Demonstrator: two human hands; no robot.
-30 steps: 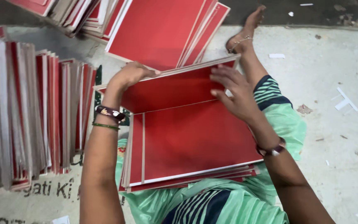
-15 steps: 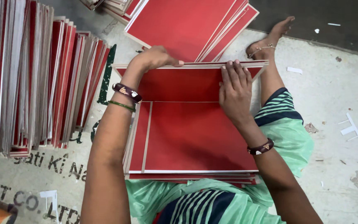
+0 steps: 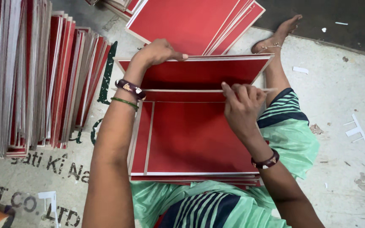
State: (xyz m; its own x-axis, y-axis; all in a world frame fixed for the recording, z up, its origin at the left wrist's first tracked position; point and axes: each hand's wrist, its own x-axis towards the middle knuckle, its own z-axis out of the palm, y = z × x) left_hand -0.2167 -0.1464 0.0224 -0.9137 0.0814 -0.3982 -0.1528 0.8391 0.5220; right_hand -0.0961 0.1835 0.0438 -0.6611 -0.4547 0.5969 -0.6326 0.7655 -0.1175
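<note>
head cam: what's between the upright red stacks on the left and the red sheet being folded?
The left forearm with two bangles, over a strip of printed floor sacking; seen in the head view.

We see upright card stacks (image 3: 34, 80) walling left side, more red sheets (image 3: 191, 21) blocking ahead; bare floor (image 3: 343, 84) right of our leg (image 3: 275, 71) open.

A folded board cover (image 3: 191, 135) lies on a stack across the person's lap, upright covers (image 3: 30, 80) packed to its left, another pile (image 3: 186, 21) beyond it, foot (image 3: 281, 33) at the far right
</note>
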